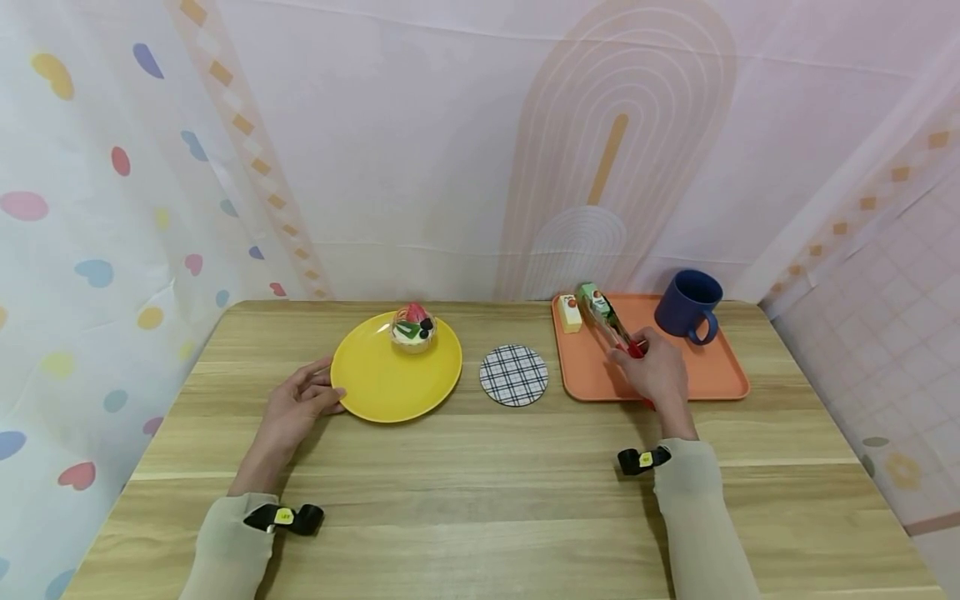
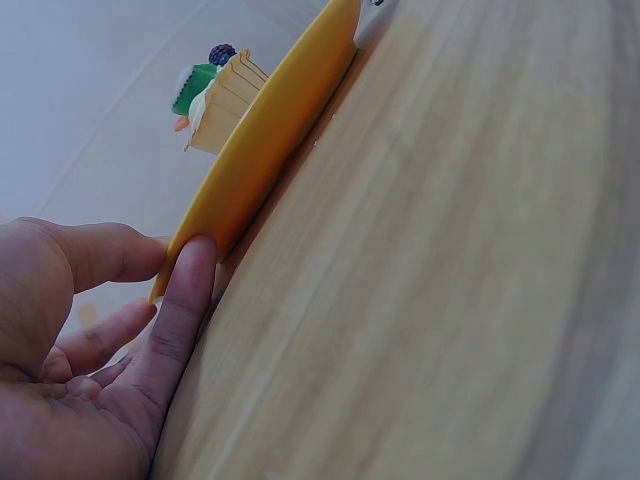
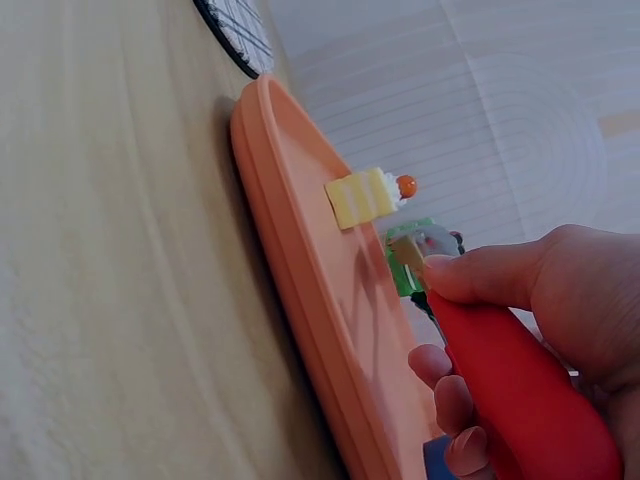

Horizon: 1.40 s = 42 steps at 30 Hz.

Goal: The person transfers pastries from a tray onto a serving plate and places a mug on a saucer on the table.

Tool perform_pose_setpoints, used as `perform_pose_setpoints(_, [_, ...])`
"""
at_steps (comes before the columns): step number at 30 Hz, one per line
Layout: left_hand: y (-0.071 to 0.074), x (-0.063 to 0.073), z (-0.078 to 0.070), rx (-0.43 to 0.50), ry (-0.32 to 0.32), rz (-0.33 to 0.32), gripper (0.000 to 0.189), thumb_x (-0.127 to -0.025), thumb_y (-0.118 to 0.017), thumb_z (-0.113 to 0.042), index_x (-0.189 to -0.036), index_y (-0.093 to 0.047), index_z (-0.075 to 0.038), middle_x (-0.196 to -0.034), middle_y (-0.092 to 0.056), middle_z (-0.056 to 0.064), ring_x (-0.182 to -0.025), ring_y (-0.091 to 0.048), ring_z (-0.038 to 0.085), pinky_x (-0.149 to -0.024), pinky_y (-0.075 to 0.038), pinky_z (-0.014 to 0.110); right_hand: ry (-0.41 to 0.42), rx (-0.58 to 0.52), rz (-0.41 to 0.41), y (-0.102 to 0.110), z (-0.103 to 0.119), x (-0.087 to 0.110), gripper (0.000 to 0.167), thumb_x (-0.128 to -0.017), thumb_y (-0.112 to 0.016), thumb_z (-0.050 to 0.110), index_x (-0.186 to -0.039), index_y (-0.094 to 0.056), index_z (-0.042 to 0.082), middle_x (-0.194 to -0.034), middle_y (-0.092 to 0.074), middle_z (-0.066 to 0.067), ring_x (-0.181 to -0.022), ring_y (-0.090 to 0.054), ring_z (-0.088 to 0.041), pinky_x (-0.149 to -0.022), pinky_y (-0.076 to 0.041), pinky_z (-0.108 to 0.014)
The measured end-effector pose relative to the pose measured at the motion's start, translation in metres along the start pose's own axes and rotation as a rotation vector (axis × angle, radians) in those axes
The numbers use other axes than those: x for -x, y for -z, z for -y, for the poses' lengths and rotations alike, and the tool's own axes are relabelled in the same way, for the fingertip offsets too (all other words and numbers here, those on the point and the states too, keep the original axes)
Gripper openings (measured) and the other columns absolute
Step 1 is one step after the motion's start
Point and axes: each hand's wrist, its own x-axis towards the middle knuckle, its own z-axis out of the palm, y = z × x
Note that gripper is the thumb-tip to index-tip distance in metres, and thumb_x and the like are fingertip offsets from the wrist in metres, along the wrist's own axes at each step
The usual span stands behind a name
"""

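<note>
At the left, my left hand [image 1: 296, 403] pinches the near-left rim of a yellow plate [image 1: 392, 385], thumb on one side and fingers on the other. A toy fruit tart [image 1: 412, 332] with berries and a green slice sits toward the plate's back edge. Over the orange tray [image 1: 708, 379], my right hand [image 1: 658, 368] grips tongs with red handles [image 3: 520, 380]. Their tips reach a small green cake [image 1: 592, 297] at the tray's back edge, one arm lying against it. Just left of it stands a small yellow cake [image 1: 570, 314] with an orange-red topping.
A dark blue mug [image 1: 684, 307] stands at the tray's back right, its handle toward the front. Between plate and tray lies a round checked coaster [image 1: 513, 376]. A patterned curtain [image 1: 420, 150] hangs right behind the wooden table [image 1: 465, 508].
</note>
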Motion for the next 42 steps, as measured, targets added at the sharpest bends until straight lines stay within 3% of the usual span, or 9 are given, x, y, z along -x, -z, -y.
perform_pose_setpoints(15, [0.000,0.000,0.000,0.004,0.004,-0.006,0.069,-0.100,-0.067,-0.013,-0.160,-0.033,-0.007,-0.112,-0.061,-0.008,-0.092,-0.069,-0.001,-0.084,-0.064,0.022,0.009,-0.031,-0.018,0.005,0.006,0.001,0.041,-0.094,-0.073,0.039,-0.114,-0.062,0.005,-0.086,-0.067,-0.016,-0.065,-0.056,-0.024,-0.051,-0.041,-0.029])
perform_pose_setpoints(27, [0.000,0.000,0.000,0.005,0.003,-0.005,0.068,-0.100,-0.067,-0.013,-0.160,-0.034,-0.007,-0.113,-0.061,-0.006,-0.092,-0.069,-0.001,-0.084,-0.064,0.022,0.031,-0.060,-0.031,0.006,0.015,0.005,0.041,-0.094,-0.074,0.036,-0.116,-0.062,0.003,-0.104,-0.070,-0.021,-0.074,-0.062,-0.027,-0.054,-0.044,-0.028])
perform_pose_setpoints(42, [0.000,0.000,0.001,0.010,-0.008,-0.010,0.068,-0.099,-0.069,-0.013,-0.159,-0.036,-0.006,-0.111,-0.062,-0.008,-0.090,-0.069,-0.001,-0.083,-0.064,0.022,0.089,-0.046,-0.022,0.005,0.025,0.009,0.042,-0.094,-0.074,0.036,-0.118,-0.064,0.003,-0.110,-0.070,-0.022,-0.081,-0.065,-0.031,-0.056,-0.047,-0.028])
